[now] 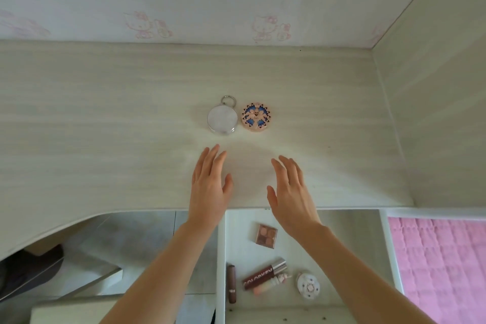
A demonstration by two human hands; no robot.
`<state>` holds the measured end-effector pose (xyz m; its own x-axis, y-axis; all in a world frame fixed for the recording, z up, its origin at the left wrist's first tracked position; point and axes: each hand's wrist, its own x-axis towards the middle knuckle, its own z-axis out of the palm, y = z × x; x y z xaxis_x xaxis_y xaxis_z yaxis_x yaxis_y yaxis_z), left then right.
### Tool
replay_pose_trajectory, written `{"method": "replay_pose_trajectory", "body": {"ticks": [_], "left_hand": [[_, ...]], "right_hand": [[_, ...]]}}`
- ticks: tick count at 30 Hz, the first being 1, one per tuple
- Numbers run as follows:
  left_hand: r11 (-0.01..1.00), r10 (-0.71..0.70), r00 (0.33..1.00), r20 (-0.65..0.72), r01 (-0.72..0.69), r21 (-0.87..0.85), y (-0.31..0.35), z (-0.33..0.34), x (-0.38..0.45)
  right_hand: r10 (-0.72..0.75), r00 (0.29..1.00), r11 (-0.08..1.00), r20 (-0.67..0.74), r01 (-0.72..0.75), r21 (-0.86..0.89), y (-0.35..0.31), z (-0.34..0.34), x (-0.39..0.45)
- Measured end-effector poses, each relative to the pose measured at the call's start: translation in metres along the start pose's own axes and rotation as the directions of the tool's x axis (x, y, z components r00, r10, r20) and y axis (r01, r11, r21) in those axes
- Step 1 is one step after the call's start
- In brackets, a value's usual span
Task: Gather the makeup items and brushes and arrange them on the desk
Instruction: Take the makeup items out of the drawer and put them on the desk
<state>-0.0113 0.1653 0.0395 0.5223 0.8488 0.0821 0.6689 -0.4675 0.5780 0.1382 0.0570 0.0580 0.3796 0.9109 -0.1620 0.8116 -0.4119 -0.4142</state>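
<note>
The job looks just begun. Two round things already sit on the desk: a silver compact with a ring on top, and a pink compact with a blue pattern. They sit side by side, almost touching.

More things wait in the open drawer below the desk edge. There is a small square palette, a brown lipstick, a dark red gloss tube, a pale pastel stick just under the tube, and a little white round case. I think all of these need to come up onto the desk. I see no brushes.

Both hands float over the desk and hold nothing. The left hand has its fingers straight and a little apart. The right hand has its fingers loose and a little apart too.

The silver compact is just past the left fingertips, not touching. The pink compact is past the right fingertips, a bit to their left. The palette is behind the fingers, just beside the right wrist. The lipstick, tube, stick and white case are farther back, between the two arms.
</note>
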Motion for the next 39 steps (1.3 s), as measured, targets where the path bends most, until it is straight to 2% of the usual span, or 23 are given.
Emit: {"method": "replay_pose_trajectory", "body": {"ticks": [5,10,17,20,24,29,32,34,36,39], "left_hand": [[0.998,0.030,0.999,-0.042,-0.032,-0.056,0.016,-0.001,-0.056],[0.997,0.011,1.000,-0.013,-0.012,-0.074,0.029,0.015,-0.116],[0.996,-0.091,0.978,0.189,0.087,0.034,0.028,0.052,-0.188],[0.986,-0.153,0.944,0.293,0.124,0.113,0.023,0.066,-0.203],[0.976,-0.165,0.868,0.468,0.074,0.207,0.014,0.082,-0.207],[0.955,-0.166,0.812,0.560,-0.010,0.298,0.011,0.100,-0.185],[0.856,-0.252,0.734,0.631,-0.136,0.500,0.008,0.109,-0.173],[0.799,-0.282,0.699,0.658,-0.208,0.564,0.005,0.114,-0.169],[0.818,-0.253,0.720,0.647,-0.198,0.540,0.002,0.121,-0.166],[0.867,-0.181,0.791,0.584,-0.152,0.474,0.000,0.131,-0.158]], "right_hand": [[-0.023,1.000,0.999,0.011,0.023,0.027,0.003,0.003,-0.049],[-0.023,0.999,0.997,0.041,0.021,0.071,0.020,0.017,-0.096],[0.044,0.981,0.998,0.187,-0.050,0.028,0.066,0.049,-0.151],[0.115,0.954,0.992,0.277,-0.126,0.023,0.082,0.062,-0.165],[0.237,0.871,0.967,0.430,-0.255,-0.016,0.100,0.079,-0.174],[0.324,0.796,0.940,0.511,-0.332,-0.078,0.117,0.097,-0.173],[0.376,0.760,0.918,0.530,-0.383,-0.102,0.122,0.106,-0.169],[0.408,0.737,0.901,0.539,-0.422,-0.104,0.124,0.112,-0.167],[0.429,0.718,0.887,0.548,-0.448,-0.108,0.126,0.118,-0.168],[0.446,0.717,0.881,0.536,-0.458,-0.121,0.128,0.127,-0.170]]}}
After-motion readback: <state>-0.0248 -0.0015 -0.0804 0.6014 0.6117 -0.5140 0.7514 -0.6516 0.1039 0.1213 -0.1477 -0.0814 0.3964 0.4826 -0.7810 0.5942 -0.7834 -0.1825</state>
